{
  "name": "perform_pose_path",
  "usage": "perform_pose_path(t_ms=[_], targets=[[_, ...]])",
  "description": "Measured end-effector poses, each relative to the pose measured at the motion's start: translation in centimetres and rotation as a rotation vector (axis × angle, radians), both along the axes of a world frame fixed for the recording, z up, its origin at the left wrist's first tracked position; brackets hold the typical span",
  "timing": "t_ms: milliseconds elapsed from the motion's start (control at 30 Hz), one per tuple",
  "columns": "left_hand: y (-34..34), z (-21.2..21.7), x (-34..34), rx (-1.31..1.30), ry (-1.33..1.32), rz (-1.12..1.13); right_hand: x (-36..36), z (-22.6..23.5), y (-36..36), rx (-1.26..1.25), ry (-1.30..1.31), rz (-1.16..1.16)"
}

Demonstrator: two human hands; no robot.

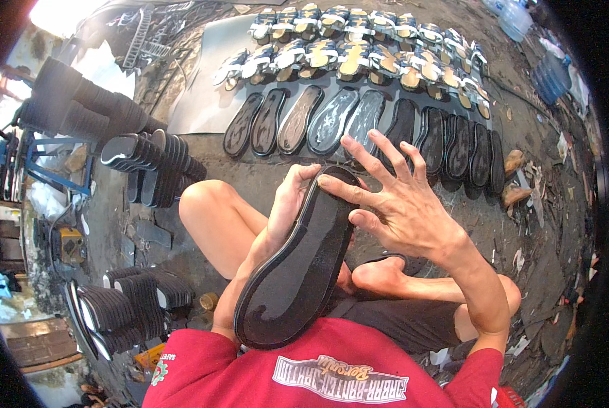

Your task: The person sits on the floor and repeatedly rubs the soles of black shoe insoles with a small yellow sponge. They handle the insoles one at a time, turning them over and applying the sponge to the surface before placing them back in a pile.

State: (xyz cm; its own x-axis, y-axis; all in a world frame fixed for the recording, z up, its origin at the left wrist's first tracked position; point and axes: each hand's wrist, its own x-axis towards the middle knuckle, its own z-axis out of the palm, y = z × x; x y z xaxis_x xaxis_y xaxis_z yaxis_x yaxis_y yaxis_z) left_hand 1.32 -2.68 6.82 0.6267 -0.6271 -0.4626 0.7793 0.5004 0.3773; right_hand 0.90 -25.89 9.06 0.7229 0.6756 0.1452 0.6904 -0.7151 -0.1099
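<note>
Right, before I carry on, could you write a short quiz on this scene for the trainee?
1. Which hand has its fingers spread, index fingertip at the end of the black sole?
2. Stacked soles stand to the person's: A left; B right; C both sides.
3. True or false: strapped sandals lie beyond the row of loose soles.

Key: 1. right hand; 2. A; 3. true.

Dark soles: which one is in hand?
The sole gripped at its far end by the left hand; the row and stacks lie unheld.
</note>
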Motion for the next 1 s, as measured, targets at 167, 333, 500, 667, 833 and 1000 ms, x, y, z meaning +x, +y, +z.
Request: perform_pose_path(t_ms=[167,333,500,667,833,1000], targets=[[0.2,-0.5,0.0,-0.049,0.006,0.000,-0.1,0.0,0.1,0.005,0.003,0.060],[-0.1,-1.1,0.3,0.005,-0.022,0.139,-1.0,0.0,0.7,0.014,-0.001,0.063],[0.0,-2.6,0.6,0.051,-0.098,0.183,-1.7,-0.4,1.0,0.033,0.000,0.100],[0.4,-2.9,1.1,-0.039,-0.047,0.223,-3.4,0.6,1.8,0.084,0.117,0.166],[1.0,-2.9,2.9,-0.168,-0.324,0.314,-4.5,-1.2,1.6,0.660,0.128,0.059],[-1.1,-4.4,2.3,-0.247,-0.296,0.596,-4.5,-6.2,5.8,1.422,-0.060,-0.269]])
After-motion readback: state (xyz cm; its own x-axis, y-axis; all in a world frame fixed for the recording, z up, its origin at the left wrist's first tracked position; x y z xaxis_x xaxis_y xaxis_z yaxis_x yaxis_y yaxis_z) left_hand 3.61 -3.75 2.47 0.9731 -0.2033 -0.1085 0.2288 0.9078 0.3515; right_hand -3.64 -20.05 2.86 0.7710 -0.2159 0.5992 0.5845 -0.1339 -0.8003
